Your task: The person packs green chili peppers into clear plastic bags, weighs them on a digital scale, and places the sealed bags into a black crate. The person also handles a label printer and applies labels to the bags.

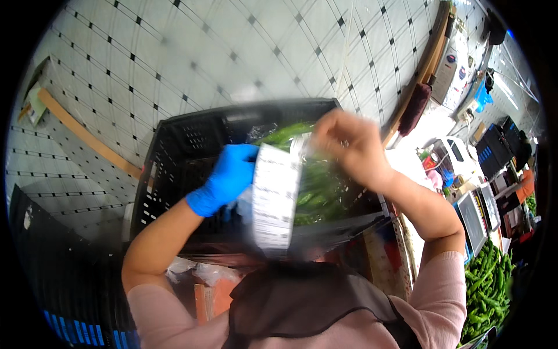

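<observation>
In a blue glove, my left hand grips the upper left edge of a strip of white printed labels, which hangs down over a black plastic crate. My bare right hand is blurred at the strip's upper right, with bent fingers close to a small white piece; whether they pinch it cannot be told. Under both hands, clear plastic bags of green peppers lie in the right part of the crate. Something pale blue shows behind the strip, partly hidden.
Stacked black crates stand at lower left. To the right are a pile of green peppers, scales with flat trays and a white device. An orange carton is below the crate. A person in orange is at far right.
</observation>
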The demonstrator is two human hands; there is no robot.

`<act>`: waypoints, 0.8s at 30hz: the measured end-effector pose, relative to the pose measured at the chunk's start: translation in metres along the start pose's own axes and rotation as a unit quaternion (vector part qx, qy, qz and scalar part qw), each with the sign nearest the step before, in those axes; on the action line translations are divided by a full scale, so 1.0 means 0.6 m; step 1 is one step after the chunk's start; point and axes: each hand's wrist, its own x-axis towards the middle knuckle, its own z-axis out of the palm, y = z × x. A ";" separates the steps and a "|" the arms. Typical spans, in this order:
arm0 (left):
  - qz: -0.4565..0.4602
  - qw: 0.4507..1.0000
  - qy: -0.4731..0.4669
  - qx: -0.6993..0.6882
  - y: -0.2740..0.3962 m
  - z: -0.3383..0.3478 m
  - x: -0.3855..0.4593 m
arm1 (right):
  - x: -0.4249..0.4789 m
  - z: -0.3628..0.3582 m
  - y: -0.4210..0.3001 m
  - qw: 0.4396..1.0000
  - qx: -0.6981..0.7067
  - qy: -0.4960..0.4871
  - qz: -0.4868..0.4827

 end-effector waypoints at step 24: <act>0.027 0.925 -0.234 0.297 -0.210 0.192 0.017 | 0.007 -0.046 0.230 0.867 0.085 0.047 0.488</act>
